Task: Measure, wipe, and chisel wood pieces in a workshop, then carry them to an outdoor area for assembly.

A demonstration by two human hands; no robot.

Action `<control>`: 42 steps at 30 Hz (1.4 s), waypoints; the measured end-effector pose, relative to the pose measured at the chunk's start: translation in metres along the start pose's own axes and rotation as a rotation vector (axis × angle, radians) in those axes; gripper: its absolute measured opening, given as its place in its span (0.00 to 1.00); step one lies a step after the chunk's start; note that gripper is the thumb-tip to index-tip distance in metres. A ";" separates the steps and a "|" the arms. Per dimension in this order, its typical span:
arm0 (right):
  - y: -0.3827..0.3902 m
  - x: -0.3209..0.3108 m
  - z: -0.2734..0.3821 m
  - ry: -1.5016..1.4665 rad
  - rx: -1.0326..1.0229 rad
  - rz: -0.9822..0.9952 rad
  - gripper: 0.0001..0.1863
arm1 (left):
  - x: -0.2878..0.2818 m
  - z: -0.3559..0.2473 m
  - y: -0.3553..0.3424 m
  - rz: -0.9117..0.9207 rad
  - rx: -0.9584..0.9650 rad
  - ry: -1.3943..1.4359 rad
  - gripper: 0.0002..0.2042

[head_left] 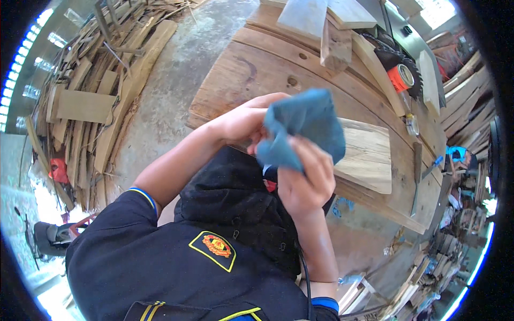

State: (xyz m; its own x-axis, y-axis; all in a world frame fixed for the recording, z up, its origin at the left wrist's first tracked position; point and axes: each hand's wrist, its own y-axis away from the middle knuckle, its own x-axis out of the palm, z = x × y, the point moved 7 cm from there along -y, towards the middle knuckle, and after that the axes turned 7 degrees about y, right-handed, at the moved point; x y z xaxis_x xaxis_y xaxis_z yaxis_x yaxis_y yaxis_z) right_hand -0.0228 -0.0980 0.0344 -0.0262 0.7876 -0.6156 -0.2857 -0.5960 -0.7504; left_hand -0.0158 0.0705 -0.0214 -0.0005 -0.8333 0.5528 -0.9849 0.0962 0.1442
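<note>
At the upper left of the frame, a wood pile (136, 99) is leaning and lying beside the floor. Nearer the middle, the left hand (243, 120) is curling its fingers at the left edge of a blue-green cloth (313, 125); the cloth is covering the fingertips, so I cannot tell whether they are gripping it. The cloth is hanging bunched at the centre of the frame, and the right hand (308, 179), blurred, is pinching its lower part.

Just right of the cloth, a pale board (367, 155) is lying flat on the counter (225, 77). Its visible long edges are running left to right, dipping slightly rightward; its left end is hiding behind the cloth and hand, so its full length is not showing. The right hand is sitting nearer to it than the left. Farther right, a hand tool (417, 174) is lying on the counter, below an orange can (400, 78).
</note>
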 end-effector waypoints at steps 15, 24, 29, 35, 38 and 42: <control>0.007 -0.014 -0.008 0.041 -0.037 0.162 0.15 | 0.029 0.037 0.022 -0.054 -0.363 0.984 0.21; 0.075 -0.153 -0.221 0.619 0.691 -0.208 0.21 | -0.002 0.027 0.040 -0.001 -0.163 0.726 0.31; 0.105 -0.130 -0.245 1.087 0.774 0.245 0.20 | 0.007 0.014 0.052 -0.027 -0.084 0.945 0.33; 0.096 -0.134 -0.231 0.824 0.770 0.083 0.22 | -0.017 -0.081 0.029 -0.438 0.360 0.810 0.25; 0.093 -0.137 -0.226 0.754 0.785 0.043 0.20 | -0.018 -0.150 -0.015 -0.131 0.369 0.531 0.22; 0.090 -0.135 -0.219 0.741 0.787 0.019 0.17 | -0.040 -0.198 -0.099 -0.422 0.558 0.224 0.20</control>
State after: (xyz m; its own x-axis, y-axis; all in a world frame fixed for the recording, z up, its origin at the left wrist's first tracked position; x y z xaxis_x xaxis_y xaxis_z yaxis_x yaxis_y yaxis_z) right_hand 0.1651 -0.2920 -0.0030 0.4728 0.3315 -0.8165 -0.8338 -0.1314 -0.5362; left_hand 0.1163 0.2021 0.1042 0.3751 -0.6012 0.7056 -0.8351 -0.5495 -0.0242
